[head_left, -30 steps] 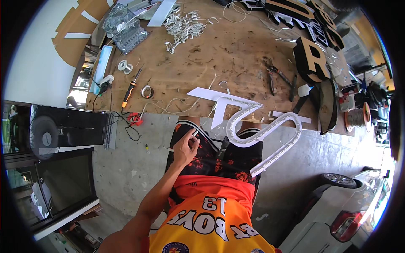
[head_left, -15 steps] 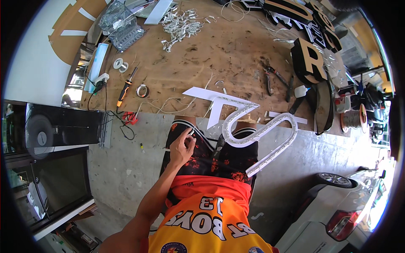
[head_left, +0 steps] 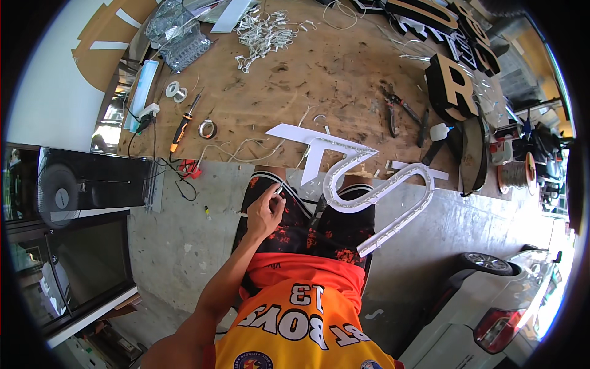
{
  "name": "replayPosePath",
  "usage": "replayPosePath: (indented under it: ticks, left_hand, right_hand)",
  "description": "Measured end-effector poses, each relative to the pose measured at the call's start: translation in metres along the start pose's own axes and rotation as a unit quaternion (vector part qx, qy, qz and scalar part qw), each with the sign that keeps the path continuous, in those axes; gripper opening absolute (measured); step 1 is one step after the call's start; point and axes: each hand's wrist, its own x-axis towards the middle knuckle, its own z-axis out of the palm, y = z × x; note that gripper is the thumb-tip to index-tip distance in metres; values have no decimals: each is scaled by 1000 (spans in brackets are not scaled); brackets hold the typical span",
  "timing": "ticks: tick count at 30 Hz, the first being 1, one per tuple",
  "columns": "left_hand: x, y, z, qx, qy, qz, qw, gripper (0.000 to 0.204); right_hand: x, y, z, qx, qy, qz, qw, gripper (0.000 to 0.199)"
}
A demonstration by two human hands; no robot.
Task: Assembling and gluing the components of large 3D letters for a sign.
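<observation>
Wire (head_left: 278,192), thin and white, sits pinched between the fingertips of the left hand (head_left: 265,214) over the lap, which has hardly moved since a moment ago, with the white S-shaped letter (head_left: 375,195) just right of the pinch and the right hand hidden.

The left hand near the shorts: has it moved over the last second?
No, hardly. The left hand rests at the same spot on the dark shorts, just below the workbench edge, as before.

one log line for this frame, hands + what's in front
left hand: on lap, pinching small white piece | right hand: not in view | S-shaped channel letter: overhanging workbench edge | pliers: on bench
</observation>
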Motion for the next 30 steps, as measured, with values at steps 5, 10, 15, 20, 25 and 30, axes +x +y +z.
replayPosePath:
  ticks: [5,10,15,20,25,30]
  left_hand:
    - [-1,1,-1,2,3,-3,1000,43]
    - [2,5,-4,14,26,6,1000,40]
    - [1,6,-5,22,59,5,998,33]
    - [12,16,-13,116,105,95,983,28]
    - [52,26,-6,80,92,127,984,27]
    - [92,26,21,95,47,116,988,29]
  right_hand:
    - [2,-7,1,-41,0,-21,999,18]
    - [1,-11,0,-80,3,-37,996,18]
    - [5,-17,-2,-122,5,-58,991,18]
    - [8,-22,-2,-164,6,-76,984,18]
    - [1,-28,-6,-212,5,-91,973,18]
    - [-2,-33,-13,-262,7,-108,959,18]
